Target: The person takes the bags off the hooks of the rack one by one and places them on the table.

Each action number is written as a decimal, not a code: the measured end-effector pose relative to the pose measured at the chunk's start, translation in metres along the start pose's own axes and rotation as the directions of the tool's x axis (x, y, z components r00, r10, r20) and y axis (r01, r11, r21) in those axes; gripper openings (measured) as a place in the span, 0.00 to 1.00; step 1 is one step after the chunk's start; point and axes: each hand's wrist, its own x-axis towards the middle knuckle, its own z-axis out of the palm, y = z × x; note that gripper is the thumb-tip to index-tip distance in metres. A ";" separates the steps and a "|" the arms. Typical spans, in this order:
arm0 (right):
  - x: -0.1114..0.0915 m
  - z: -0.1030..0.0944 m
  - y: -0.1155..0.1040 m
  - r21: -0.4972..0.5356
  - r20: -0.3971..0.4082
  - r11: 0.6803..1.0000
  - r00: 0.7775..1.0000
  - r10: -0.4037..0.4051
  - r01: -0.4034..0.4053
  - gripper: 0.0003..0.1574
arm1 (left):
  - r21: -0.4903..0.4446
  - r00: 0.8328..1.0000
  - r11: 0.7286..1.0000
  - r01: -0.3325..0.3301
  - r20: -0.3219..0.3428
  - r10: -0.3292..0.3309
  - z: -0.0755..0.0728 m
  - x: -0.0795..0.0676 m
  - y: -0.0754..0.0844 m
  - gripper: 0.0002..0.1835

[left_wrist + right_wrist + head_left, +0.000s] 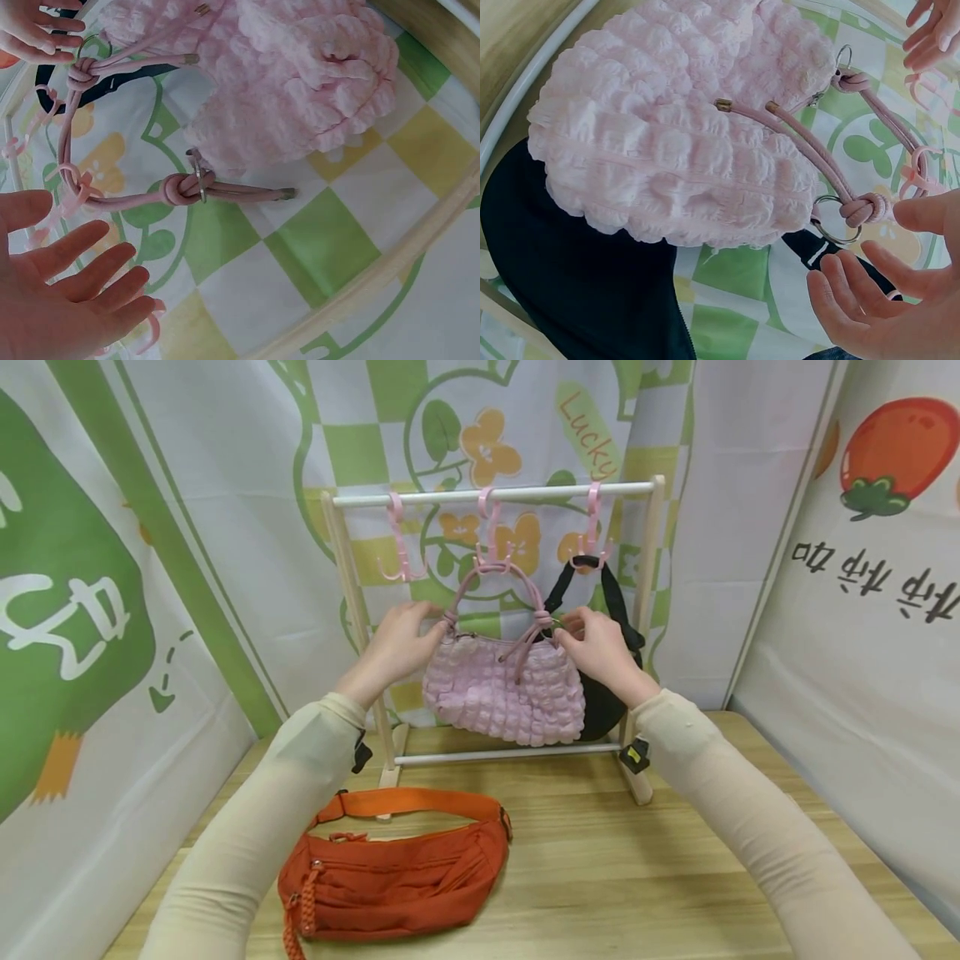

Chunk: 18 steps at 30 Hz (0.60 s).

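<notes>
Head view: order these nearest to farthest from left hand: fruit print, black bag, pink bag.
From the left hand:
1. Pink bag: just right of it.
2. Black bag: farther right, behind the pink bag.
3. Fruit print: far upper right.

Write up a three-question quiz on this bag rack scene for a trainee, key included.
1. Multiple choice: what does the pink bag hang from?
A) the lower bar
B) the middle pink hook
C) a side post
2. True or false: the orange waist bag lies on the table.
3. Short answer: does the left hand or the right hand grip the pink bag?

Key:
1. B
2. True
3. Neither; the wrist views show both with fingers open near the bag's handle.
</notes>
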 end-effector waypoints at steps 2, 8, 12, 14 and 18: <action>0.001 0.000 -0.002 0.006 0.001 1.000 1.000 0.006 -0.006 0.24 | -0.004 1.000 1.000 -0.002 -0.005 0.002 -0.002 0.001 0.002 0.24; 0.005 -0.003 -0.008 0.002 -0.014 1.000 1.000 0.010 -0.010 0.24 | -0.001 0.999 1.000 -0.017 -0.030 0.017 -0.007 0.006 0.005 0.24; 0.006 -0.005 -0.009 0.002 -0.008 1.000 1.000 0.014 -0.014 0.25 | 0.005 0.998 0.999 -0.040 -0.052 0.040 -0.011 0.011 0.009 0.23; 0.007 -0.005 -0.008 0.005 -0.001 1.000 1.000 0.017 -0.017 0.25 | 0.010 0.997 0.999 -0.050 -0.065 0.051 -0.012 0.013 0.011 0.23; 0.010 -0.007 -0.007 -0.002 0.000 1.000 1.000 0.019 -0.019 0.26 | 0.014 0.995 0.998 -0.058 -0.076 0.059 -0.016 0.018 0.017 0.23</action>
